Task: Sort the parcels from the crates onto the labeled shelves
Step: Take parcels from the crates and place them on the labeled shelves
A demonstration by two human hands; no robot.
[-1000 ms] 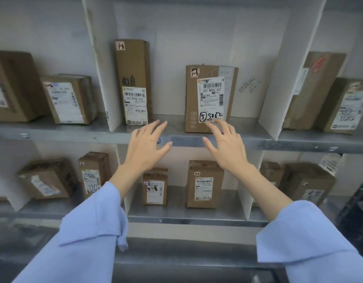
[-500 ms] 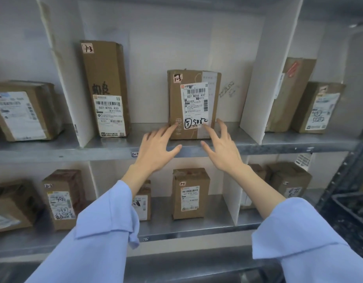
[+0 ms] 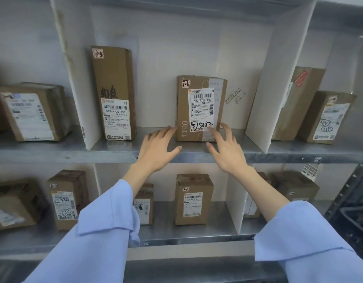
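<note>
Both hands – left hand (image 3: 157, 149), right hand (image 3: 227, 149) – hold nothing, fingers spread loose beside the brown cardboard box (image 3: 199, 108), set label-out so it can be read.

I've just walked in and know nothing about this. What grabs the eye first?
Two bare hands in pale blue sleeves, the left grip and right grip, spread open at the base of a brown parcel standing upright on the upper shelf. Its white label bears a handwritten 5082. A taller parcel stands to its left.
</note>
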